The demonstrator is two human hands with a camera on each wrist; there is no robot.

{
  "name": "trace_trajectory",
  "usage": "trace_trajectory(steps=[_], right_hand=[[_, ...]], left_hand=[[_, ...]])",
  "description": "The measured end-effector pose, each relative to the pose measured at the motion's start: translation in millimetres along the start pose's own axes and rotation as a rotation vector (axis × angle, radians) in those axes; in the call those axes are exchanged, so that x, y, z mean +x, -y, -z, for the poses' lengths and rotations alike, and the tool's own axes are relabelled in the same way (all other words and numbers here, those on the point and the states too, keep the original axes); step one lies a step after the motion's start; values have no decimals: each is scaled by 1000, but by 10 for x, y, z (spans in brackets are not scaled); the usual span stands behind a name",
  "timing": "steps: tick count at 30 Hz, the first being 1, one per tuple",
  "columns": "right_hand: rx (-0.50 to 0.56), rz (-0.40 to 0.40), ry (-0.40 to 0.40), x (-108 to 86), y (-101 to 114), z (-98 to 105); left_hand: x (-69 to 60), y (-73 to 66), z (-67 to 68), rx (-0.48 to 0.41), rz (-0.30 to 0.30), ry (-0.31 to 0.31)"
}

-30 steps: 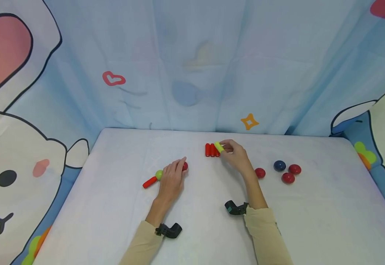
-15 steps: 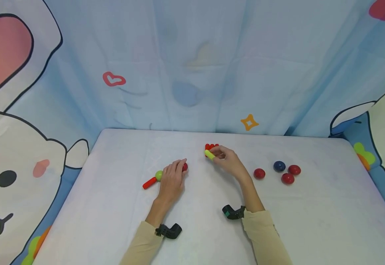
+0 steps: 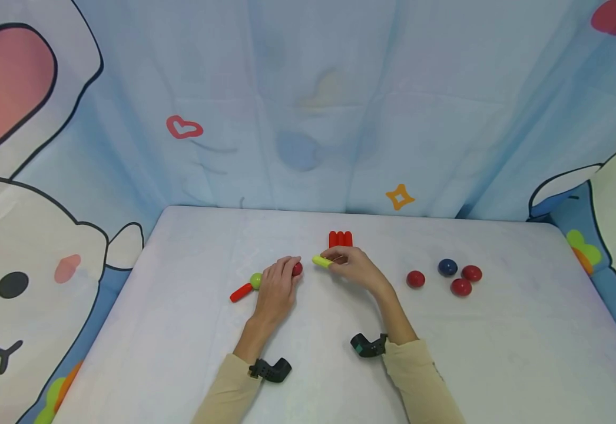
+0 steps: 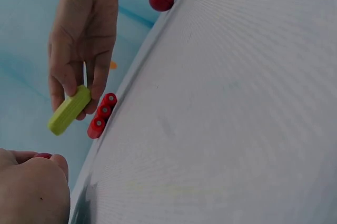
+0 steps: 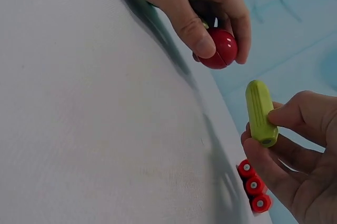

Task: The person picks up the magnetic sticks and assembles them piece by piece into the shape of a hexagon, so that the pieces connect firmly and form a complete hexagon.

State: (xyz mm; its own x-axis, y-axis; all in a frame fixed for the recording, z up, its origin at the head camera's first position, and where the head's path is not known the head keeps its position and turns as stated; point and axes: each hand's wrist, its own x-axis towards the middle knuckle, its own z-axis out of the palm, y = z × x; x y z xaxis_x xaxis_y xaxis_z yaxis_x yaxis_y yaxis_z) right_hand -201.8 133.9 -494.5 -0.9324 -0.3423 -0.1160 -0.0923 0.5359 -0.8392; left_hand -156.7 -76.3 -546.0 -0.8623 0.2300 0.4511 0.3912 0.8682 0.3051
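Fingers of the right hand (image 3: 360, 268) are pinching the yellow rod (image 3: 321, 261), thumb against one side, both rod ends showing. Rod is sitting between the two hands, above the table (image 3: 318, 388), one end pointing toward the left-hand side, not touching the red ball (image 5: 225, 50). Left hand (image 3: 276, 290) is gripping that ball between thumb and fingers. Green ball (image 3: 255, 281) is showing at the hand's outer side, with a red rod (image 3: 241, 292) extending away from it. Hand is covering the stretch between those two balls, so can't tell if they're joined. Three red rods (image 3: 341, 238) are lying side by side just beyond the right hand. Farther right, a blue ball (image 3: 448, 267) and two red balls (image 3: 461, 287) are sitting close together; a lone red ball (image 3: 416, 279) is sitting nearer the right arm (image 3: 399, 321).
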Motion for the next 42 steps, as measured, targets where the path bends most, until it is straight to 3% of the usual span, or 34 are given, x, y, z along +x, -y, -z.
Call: trace_trajectory(steps=[18, 26, 35, 42], right_hand=[[-24, 57, 26, -4, 53, -126], [-10, 6, -72, 1, 44, -130], [147, -95, -127, 26, -12, -113], [268, -155, -116, 64, -41, -102]], left_hand=[[-7, 6, -1, -20, -8, -24], [-5, -4, 9, -33, -8, -25], [6, -7, 16, -27, -3, -36], [3, -2, 11, -19, 5, -38]])
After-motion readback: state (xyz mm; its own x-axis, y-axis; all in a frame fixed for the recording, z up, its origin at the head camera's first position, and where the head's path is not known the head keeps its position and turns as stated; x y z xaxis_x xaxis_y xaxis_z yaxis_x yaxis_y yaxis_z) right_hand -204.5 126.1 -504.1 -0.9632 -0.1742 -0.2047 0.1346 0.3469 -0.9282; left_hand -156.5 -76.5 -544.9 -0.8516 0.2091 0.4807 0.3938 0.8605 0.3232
